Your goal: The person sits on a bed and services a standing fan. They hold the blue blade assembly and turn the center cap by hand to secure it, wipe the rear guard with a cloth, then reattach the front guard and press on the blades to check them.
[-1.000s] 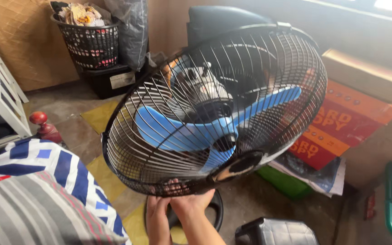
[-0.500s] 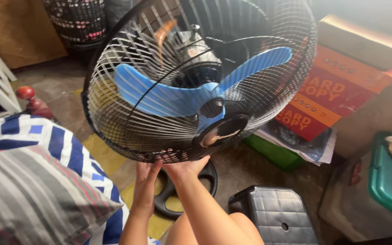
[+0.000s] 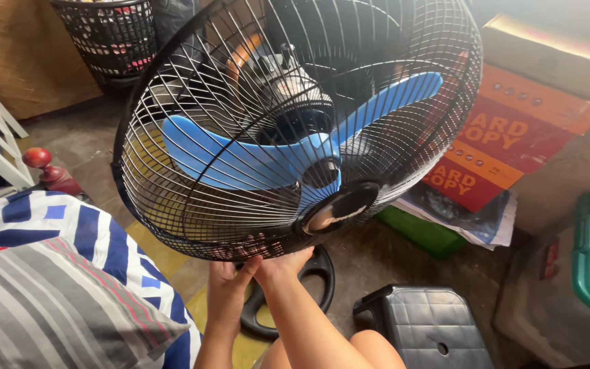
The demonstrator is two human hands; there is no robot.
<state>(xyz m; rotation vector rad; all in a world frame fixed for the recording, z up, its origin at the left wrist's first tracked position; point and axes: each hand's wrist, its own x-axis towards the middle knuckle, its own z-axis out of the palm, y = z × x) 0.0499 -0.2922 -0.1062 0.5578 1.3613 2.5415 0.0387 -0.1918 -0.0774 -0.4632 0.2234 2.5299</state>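
**Both hands at the bottom rim of the fan guard**

The fan (image 3: 295, 130), tilted face-up toward the camera, fills the middle of the view, its wire guard (image 3: 192, 205) closed over the blue blades (image 3: 240, 160). The left hand (image 3: 230, 290) and right hand (image 3: 283, 263) meet at the guard's lowest edge, fingers pressed against the rim; how firm either grip is cannot be told. Judging by this, the guard is on and whatever fastens it there is what the hands work at. Below lies the round base (image 3: 315, 273); right of it a grey stool (image 3: 425, 324), an orange box (image 3: 513, 143); left, a striped pillow (image 3: 49, 307); behind, a basket (image 3: 107, 34).
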